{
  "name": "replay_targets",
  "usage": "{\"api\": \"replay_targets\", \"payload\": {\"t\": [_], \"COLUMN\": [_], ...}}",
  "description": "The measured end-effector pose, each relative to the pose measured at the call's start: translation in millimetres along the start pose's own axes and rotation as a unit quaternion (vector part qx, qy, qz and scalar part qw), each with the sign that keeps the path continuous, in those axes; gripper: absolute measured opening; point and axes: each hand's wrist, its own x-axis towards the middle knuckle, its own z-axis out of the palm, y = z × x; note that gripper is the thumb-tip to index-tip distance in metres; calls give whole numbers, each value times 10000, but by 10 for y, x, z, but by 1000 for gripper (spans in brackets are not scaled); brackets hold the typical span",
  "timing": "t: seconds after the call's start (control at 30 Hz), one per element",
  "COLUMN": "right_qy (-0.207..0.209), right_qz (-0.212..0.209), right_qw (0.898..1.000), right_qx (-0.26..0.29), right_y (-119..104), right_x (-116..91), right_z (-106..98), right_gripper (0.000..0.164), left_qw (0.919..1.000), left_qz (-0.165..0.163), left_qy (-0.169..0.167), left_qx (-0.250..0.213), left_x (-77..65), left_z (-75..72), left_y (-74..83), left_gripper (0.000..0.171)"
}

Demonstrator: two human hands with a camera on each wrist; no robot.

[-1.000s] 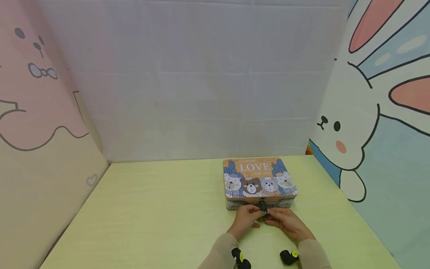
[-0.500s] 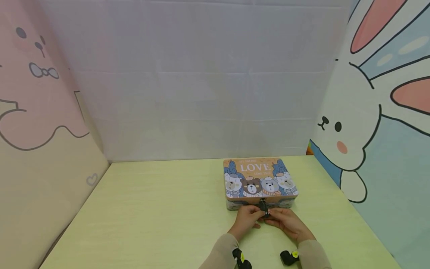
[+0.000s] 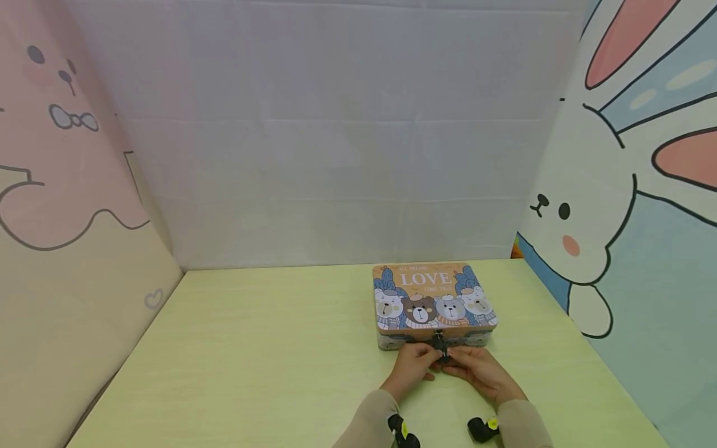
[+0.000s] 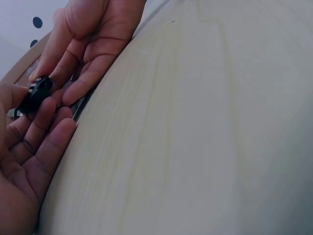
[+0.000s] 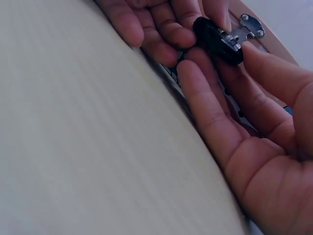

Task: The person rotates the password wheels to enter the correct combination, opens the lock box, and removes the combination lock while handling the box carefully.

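Observation:
A black combination padlock [image 3: 439, 342] hangs at the front of a tin box [image 3: 428, 297], whose lid shows cartoon bears and the word LOVE. My left hand [image 3: 411, 367] pinches the padlock from the left, while my right hand [image 3: 483, 372] pinches it from the right. Small number dials show on the black lock body [image 4: 40, 93] in the left wrist view, between the fingertips of both hands. A metal hasp [image 5: 252, 25] on the box appears just behind the lock in the right wrist view. The box lid is down.
The box stands on a pale yellow-green table [image 3: 252, 348], toward its back right. A white cloth backdrop [image 3: 336, 137] rises behind, with cartoon-printed panels on the left and right [image 3: 644, 280]. Black wrist cameras [image 3: 483, 429] sit at both sleeves.
Both hands stay at the padlock with almost no movement. The box has not moved on the table.

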Motion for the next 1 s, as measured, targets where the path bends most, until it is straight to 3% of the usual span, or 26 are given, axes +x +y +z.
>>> {"api": "replay_targets", "payload": {"t": [0.17,0.43,0.77,1.0], "right_qy": [-22,7,-215,-54], "right_qz": [36,-2,-76,6], "right_qw": [10000,10000,9997,10000], "right_qx": [10,-28,-10,-12], "right_y": [7,33,25,18], "right_x": [4,27,18,15], "right_z": [-9,-31,-45,-23], "right_gripper": [20,24,23,23], "left_qw": [10000,9990,9997,9998], "left_qz": [-39,-359,-65,-43], "left_qy": [27,155,93,105], "left_qx": [52,-204,-204,-173], "left_x": [-1,-11,-22,-23], "left_z": [3,4,-8,-9], "left_y": [-2,44,15,26], "left_gripper": [23,22,14,14]}}
